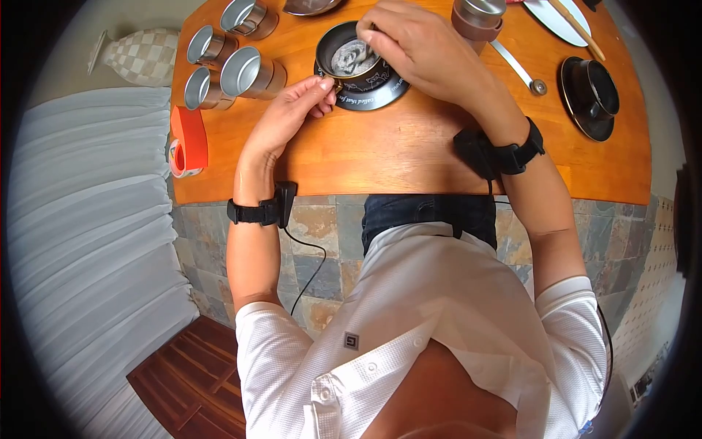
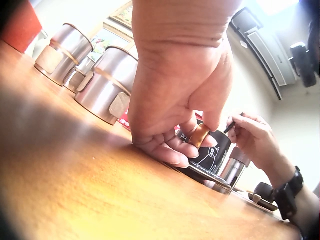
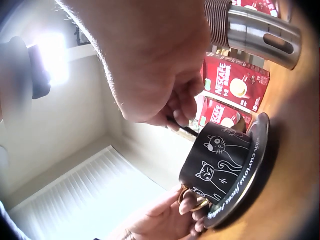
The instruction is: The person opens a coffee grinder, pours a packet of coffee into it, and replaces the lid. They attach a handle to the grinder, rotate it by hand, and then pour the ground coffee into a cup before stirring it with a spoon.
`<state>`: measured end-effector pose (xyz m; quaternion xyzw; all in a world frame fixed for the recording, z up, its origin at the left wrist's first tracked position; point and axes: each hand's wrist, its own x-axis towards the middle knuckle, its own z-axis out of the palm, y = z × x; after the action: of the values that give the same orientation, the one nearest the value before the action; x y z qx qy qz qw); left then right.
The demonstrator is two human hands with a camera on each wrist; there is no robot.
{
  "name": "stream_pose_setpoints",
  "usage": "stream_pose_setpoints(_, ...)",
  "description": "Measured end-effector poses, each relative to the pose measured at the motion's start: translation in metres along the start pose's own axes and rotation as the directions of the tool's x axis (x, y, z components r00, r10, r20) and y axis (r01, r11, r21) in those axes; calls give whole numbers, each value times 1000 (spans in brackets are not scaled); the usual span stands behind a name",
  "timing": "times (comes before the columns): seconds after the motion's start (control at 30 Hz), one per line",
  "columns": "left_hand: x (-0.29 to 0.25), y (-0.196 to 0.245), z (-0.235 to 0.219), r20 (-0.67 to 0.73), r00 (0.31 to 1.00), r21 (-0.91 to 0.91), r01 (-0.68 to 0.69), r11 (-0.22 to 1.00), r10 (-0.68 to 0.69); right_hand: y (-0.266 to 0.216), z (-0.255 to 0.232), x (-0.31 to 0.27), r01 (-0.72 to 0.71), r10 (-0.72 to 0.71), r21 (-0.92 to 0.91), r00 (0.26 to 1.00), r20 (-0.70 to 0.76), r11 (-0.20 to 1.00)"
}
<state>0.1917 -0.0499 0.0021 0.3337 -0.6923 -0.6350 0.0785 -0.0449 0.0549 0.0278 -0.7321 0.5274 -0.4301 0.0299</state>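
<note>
A black cup (image 3: 215,162) with white cat drawings stands on a black saucer (image 1: 374,100) with white lettering. Pale, frothy-looking contents (image 1: 349,57) show inside it. My left hand (image 1: 296,106) pinches the cup's gold handle (image 2: 199,135) between thumb and fingers, the other fingers low beside the saucer. Above the rim, my right hand (image 1: 424,51) grips a thin dark handle (image 3: 185,127), which looks like a spoon's and slants down into the cup. Its lower end is partly hidden by the contents.
Several steel mugs (image 1: 252,72) stand at left, near an orange-red tape roll (image 1: 191,143). A steel cylinder (image 3: 260,37) and red Nescafe boxes (image 3: 235,82) stand behind the cup. Another black cup (image 1: 601,88) on its saucer sits at right, near a white plate (image 1: 559,25).
</note>
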Motion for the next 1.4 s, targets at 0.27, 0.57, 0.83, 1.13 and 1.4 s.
stream_pose_setpoints(0.27,1,-3,-1,7,1000,2,-15,1000,15,10,16,1,119,-119,17,993,9,993)
stream_pose_setpoints(0.57,0,-3,-1,4,1000,-4,-18,1000,18,2,17,0,-29,17,152,997,79,988)
stream_pose_setpoints(0.83,0,-4,-2,5,1000,32,-12,999,12,-2,2,8,37,-41,-111,999,-27,993)
stream_pose_setpoints(1.13,1,-5,-2,12,999,31,-31,999,31,-3,16,7,109,-113,82,993,34,991)
stream_pose_setpoints(1.4,1,-5,-3,9,1000,8,-10,1000,10,-15,-1,9,-54,53,-72,998,-21,996)
